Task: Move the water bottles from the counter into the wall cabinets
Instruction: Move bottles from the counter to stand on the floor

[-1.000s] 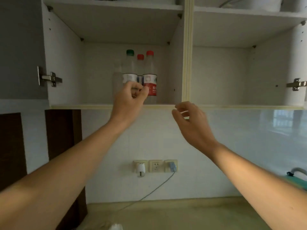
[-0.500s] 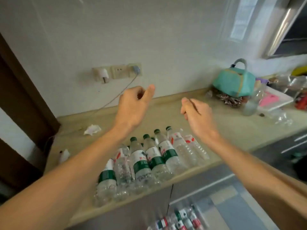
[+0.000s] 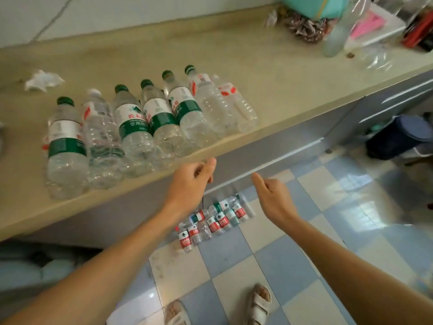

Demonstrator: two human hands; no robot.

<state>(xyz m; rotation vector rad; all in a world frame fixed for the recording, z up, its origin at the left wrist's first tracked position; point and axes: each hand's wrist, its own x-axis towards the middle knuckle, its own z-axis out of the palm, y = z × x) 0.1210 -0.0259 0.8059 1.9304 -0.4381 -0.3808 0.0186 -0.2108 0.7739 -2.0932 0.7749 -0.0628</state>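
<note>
Several clear plastic water bottles [image 3: 150,123] lie side by side in a row on the beige counter [image 3: 269,66], near its front edge, most with green caps and green-white labels. My left hand [image 3: 189,184] hangs just below the counter's edge with fingers loosely curled and nothing in it. Level with it, a little to the right, my right hand [image 3: 271,195] is also relaxed and holds nothing. The wall cabinets are out of view.
More bottles [image 3: 215,219] lie on the blue and white tiled floor below. A crumpled tissue [image 3: 43,79] sits at the counter's left. A teal bag [image 3: 314,5], an upright bottle [image 3: 337,36] and clutter fill the right end. A dark bin [image 3: 403,137] stands on the floor.
My view has swung down from the open cabinet to the counter and floor. Both hands have dropped from shelf height to just below the counter's edge, holding nothing.
</note>
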